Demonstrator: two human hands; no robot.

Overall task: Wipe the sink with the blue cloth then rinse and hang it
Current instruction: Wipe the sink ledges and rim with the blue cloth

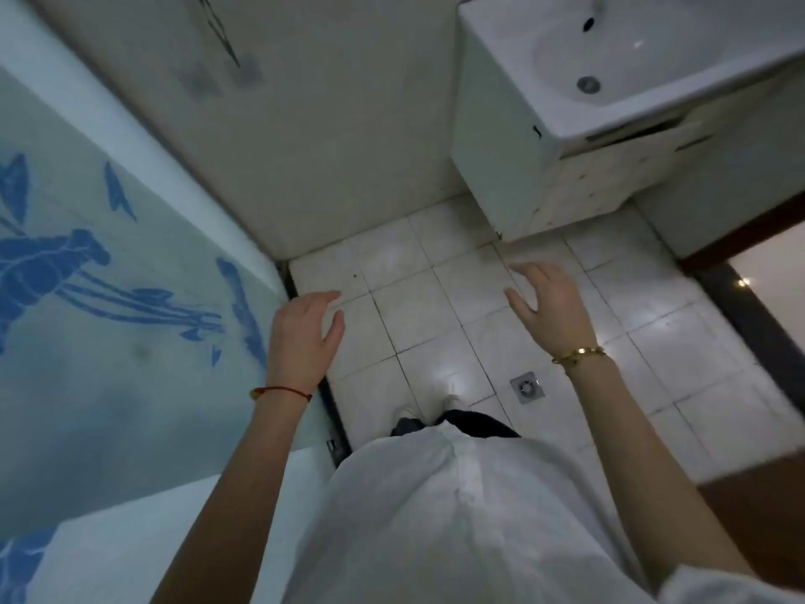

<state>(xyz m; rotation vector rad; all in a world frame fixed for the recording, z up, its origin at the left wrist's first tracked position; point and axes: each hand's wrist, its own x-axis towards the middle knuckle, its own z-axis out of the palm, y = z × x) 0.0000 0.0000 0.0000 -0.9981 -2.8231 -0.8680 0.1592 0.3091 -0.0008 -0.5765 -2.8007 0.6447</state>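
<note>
The white sink [562, 102] stands at the upper right on a white cabinet [501, 167], its drain [588, 84] and the base of a tap [599, 4] in view. No blue cloth shows anywhere. My left hand [302, 331] hangs over the floor beside the glass panel, fingers relaxed and holding nothing. My right hand [551, 305] is held out over the tiles below the sink cabinet, fingers spread and loosely bent, also holding nothing. Both hands are well short of the sink.
A frosted glass panel with blue patterns [109, 276] fills the left side. White floor tiles [414, 298] carry a metal floor drain [527, 387]. A dark door threshold [749, 316] runs at the right. My feet stand below the hands.
</note>
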